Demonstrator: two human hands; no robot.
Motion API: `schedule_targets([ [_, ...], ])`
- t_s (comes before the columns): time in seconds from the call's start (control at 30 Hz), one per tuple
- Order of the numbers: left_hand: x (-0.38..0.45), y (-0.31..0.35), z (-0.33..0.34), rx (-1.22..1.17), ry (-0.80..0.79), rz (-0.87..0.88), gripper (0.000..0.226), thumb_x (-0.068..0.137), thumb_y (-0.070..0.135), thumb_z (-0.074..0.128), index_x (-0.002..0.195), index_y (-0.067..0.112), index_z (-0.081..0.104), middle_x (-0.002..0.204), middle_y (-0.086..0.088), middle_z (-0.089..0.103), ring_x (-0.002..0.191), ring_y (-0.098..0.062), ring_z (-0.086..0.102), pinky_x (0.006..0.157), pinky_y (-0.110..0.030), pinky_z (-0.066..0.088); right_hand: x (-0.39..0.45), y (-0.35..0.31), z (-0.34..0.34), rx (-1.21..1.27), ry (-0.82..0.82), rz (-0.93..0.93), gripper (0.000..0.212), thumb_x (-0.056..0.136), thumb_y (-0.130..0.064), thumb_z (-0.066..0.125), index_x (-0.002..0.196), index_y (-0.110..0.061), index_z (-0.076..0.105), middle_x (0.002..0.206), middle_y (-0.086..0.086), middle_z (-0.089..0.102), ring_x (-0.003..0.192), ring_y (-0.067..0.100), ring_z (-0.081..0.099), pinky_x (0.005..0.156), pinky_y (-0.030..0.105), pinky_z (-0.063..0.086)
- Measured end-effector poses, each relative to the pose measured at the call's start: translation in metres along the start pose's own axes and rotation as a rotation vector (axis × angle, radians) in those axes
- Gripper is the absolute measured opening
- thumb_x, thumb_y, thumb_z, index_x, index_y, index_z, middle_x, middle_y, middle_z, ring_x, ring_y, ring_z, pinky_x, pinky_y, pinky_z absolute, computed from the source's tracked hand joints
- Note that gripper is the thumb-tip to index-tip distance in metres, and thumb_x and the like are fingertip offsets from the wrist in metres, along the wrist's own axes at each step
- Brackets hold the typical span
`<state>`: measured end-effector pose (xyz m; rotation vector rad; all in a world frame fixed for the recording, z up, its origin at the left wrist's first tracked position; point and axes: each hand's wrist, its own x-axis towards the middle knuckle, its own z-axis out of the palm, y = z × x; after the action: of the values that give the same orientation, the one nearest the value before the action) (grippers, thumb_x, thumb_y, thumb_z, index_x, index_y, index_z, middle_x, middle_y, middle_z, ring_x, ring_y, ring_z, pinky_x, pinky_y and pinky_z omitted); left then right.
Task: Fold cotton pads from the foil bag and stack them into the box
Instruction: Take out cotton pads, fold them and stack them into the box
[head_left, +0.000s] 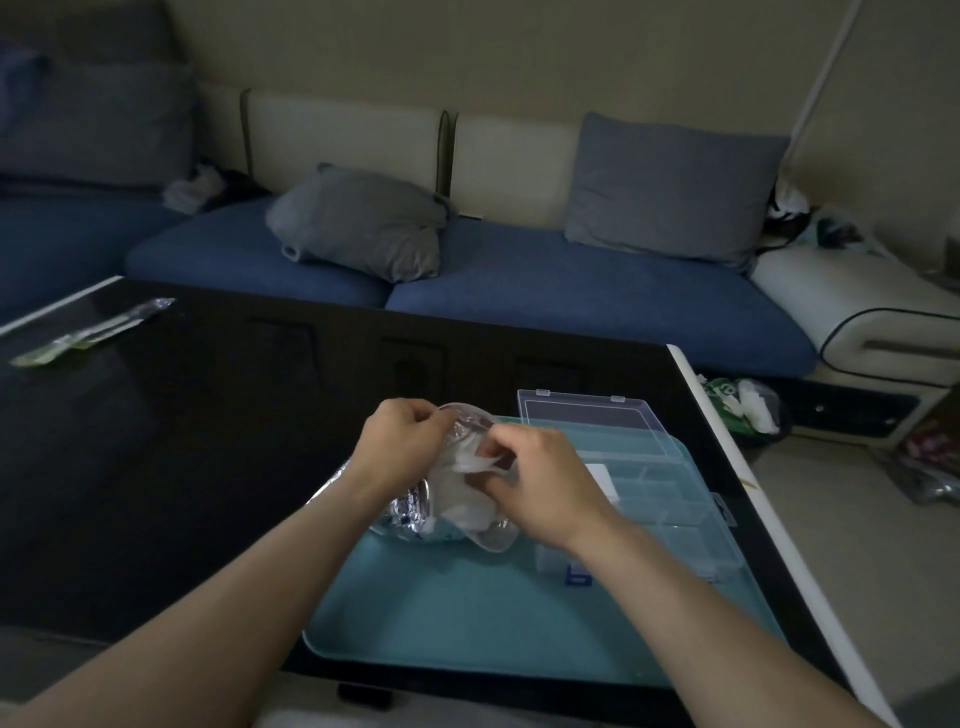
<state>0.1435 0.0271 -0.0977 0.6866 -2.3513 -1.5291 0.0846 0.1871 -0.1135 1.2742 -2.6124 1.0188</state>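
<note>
Dim room, blue sofa (571, 291) with grey cushions (363, 223), beige wall (467, 52), black table (156, 441)

Foil bag (402, 512): largely covered by both hands, its print illegible. Cotton pads (467, 499): count indeterminate, blurred behind clear film. Box (670, 499): near compartments masked by the right hand (545, 488); contents unreadable.

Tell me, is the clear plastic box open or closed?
Open. The clear plastic box has its lid swung back flat on the teal tray, showing compartments.
</note>
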Motion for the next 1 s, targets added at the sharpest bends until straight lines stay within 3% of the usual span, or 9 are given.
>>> schedule_targets([
  [0.07,-0.001,0.002,0.002,0.049,0.018,0.025,0.028,0.093,0.034,0.060,0.077,0.015,0.073,0.077,-0.013,0.072,0.066,-0.022,0.063,0.067,-0.043,0.057,-0.004,0.001,-0.008,0.059,0.004,0.048,0.025,0.084,-0.019,0.077,0.076,-0.033,0.058,0.074,-0.016,0.063,0.074,-0.002,0.060,0.065,0.015,0.047],
  [0.13,-0.002,0.004,0.004,0.095,0.037,0.045,0.027,0.094,0.033,0.059,0.078,0.016,0.072,0.077,-0.010,0.072,0.070,-0.023,0.066,0.068,-0.042,0.057,-0.006,0.003,-0.014,0.085,0.012,0.072,0.030,0.085,-0.019,0.077,0.076,-0.036,0.055,0.073,-0.018,0.061,0.073,-0.007,0.058,0.063,0.010,0.043],
  [0.33,-0.005,0.009,0.007,0.177,0.034,0.059,0.022,0.094,0.033,0.058,0.085,0.018,0.072,0.082,0.000,0.070,0.081,-0.018,0.066,0.072,-0.034,0.054,-0.009,0.017,-0.032,0.122,0.145,0.222,0.009,0.089,-0.022,0.073,0.093,-0.020,0.065,0.086,-0.010,0.068,0.078,0.004,0.062,0.065,0.019,0.047],
  [0.43,-0.007,0.012,0.010,0.215,0.020,0.089,0.018,0.092,0.032,0.061,0.099,0.019,0.072,0.090,0.007,0.069,0.088,-0.013,0.064,0.081,-0.032,0.055,-0.015,0.023,-0.036,0.371,0.205,0.398,0.011,0.088,-0.018,0.076,0.091,-0.024,0.067,0.090,-0.003,0.074,0.078,0.011,0.070,0.067,0.031,0.059],
  [0.5,-0.011,0.016,0.012,0.246,-0.041,0.106,0.032,0.087,0.037,0.064,0.113,0.019,0.067,0.100,0.008,0.067,0.097,-0.013,0.063,0.087,-0.030,0.053,-0.020,0.025,-0.038,0.502,0.267,0.484,0.014,0.087,-0.016,0.077,0.092,-0.025,0.067,0.092,0.000,0.075,0.078,0.015,0.073,0.064,0.033,0.062],
  [0.57,-0.016,0.020,0.013,0.324,-0.129,0.118,0.056,0.073,0.049,0.060,0.122,0.023,0.061,0.112,0.005,0.065,0.110,-0.018,0.058,0.098,-0.040,0.048,-0.022,0.026,-0.038,0.517,0.343,0.521,0.014,0.087,-0.016,0.077,0.092,-0.025,0.068,0.092,0.000,0.075,0.080,0.018,0.073,0.067,0.037,0.063],
  [0.67,-0.026,0.025,0.021,0.522,-0.185,0.230,0.075,0.063,0.052,0.048,0.134,0.026,0.050,0.128,0.004,0.054,0.129,-0.022,0.038,0.109,-0.044,0.034,-0.023,0.024,-0.044,0.538,0.439,0.537,0.010,0.088,-0.016,0.075,0.095,-0.020,0.069,0.090,0.001,0.074,0.079,0.018,0.072,0.065,0.036,0.062],
  [0.8,-0.035,0.030,0.026,0.250,-0.139,0.357,0.067,0.077,0.055,0.063,0.136,0.025,0.049,0.120,0.017,0.047,0.127,-0.010,0.038,0.106,-0.033,0.036,-0.027,0.021,-0.055,0.766,0.482,0.563,0.010,0.090,-0.013,0.074,0.100,-0.014,0.073,0.089,0.002,0.076,0.074,0.015,0.072,0.059,0.026,0.057],
  [1.0,-0.032,0.035,0.030,-0.076,0.014,0.412,0.039,0.087,0.041,0.070,0.123,0.029,0.061,0.107,0.015,0.067,0.102,0.005,0.060,0.085,-0.013,0.048,-0.033,0.013,-0.060,0.998,0.277,0.456,0.014,0.090,-0.009,0.072,0.104,-0.009,0.072,0.090,0.003,0.077,0.080,0.017,0.072,0.059,0.027,0.054],
])
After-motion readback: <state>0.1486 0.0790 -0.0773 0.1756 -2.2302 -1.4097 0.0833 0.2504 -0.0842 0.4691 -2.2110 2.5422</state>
